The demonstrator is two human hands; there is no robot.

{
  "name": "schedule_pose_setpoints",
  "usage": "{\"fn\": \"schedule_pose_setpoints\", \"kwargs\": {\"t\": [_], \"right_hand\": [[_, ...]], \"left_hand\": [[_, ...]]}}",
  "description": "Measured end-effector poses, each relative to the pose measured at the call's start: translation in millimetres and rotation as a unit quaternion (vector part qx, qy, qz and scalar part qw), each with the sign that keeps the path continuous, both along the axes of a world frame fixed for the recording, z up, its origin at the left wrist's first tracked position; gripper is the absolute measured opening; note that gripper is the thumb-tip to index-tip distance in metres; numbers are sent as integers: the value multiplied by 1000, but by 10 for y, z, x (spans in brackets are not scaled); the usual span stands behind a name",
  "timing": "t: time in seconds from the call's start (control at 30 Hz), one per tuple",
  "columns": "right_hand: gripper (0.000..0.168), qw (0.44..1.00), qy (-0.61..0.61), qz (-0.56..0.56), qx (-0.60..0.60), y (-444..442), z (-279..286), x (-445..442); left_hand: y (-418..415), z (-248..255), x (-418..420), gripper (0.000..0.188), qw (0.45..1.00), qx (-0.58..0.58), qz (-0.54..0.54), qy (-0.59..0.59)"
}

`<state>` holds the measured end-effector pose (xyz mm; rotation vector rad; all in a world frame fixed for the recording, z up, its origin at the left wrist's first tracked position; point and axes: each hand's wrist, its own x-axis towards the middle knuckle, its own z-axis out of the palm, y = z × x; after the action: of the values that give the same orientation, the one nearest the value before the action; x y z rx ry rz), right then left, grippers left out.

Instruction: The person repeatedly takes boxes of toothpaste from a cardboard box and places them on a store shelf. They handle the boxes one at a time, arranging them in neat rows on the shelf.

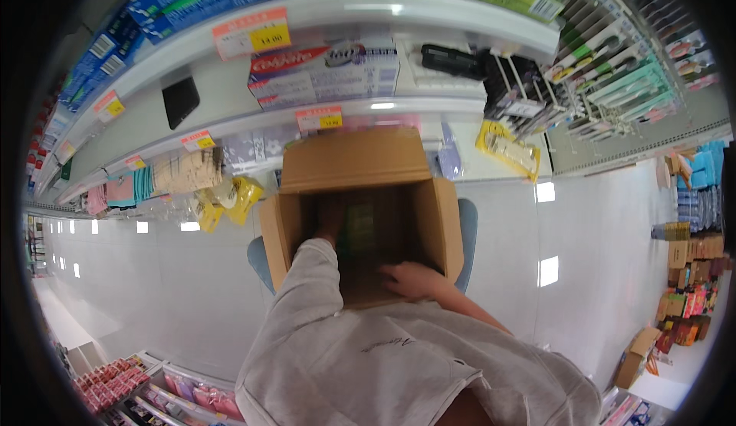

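An opened cardboard box (353, 161) stands right in front of me, its flaps spread outward. My left hand (330, 219) reaches deep into its left side, where shadow hides the fingers. A blurred green and yellow item (360, 224) lies at the dark bottom, close to that hand; whether they touch is unclear. Over the near part of the opening is my right hand (415, 280), fingers pointing left and slightly bent. I cannot tell whether it grips the near edge. Parts of a blue-grey seat (468, 242) show on both sides beneath the box.
Beyond the box, a shelf holds a Colgate toothpaste carton (325, 75), a black phone-like slab (180, 102) and a black case (452, 61). Yellow-edged packs (244, 199) hang at left, another yellow pack (509, 149) at right. A display rack (195, 391) stands behind me on the left.
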<state>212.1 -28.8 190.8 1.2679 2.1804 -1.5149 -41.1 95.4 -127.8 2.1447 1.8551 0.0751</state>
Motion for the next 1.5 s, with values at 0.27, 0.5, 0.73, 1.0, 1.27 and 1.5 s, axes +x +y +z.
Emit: {"fn": "schedule_pose_setpoints", "kwargs": {"t": [0.27,0.5,0.73,1.0,1.27,1.5], "right_hand": [[39,991,61,-35,111,76,-12,-82],[37,906,183,-202,324,267,396,14],[58,863,188,-172,436,418,1264,287],[74,722,131,-118,669,737,2157,554],[65,585,133,-213,771,1541,3199,839],[61,703,13,-154,694,2558,3619,670]], "left_hand": [[273,589,389,36,967,-70,-181,165],[583,2727,752,57,895,-302,-297,138],[163,4807,406,38,898,-211,-280,-266],[28,5743,339,40,859,-123,-204,-453],[662,5959,663,40,800,501,-195,-267],[1186,5924,1111,50,748,640,-154,-78]]}}
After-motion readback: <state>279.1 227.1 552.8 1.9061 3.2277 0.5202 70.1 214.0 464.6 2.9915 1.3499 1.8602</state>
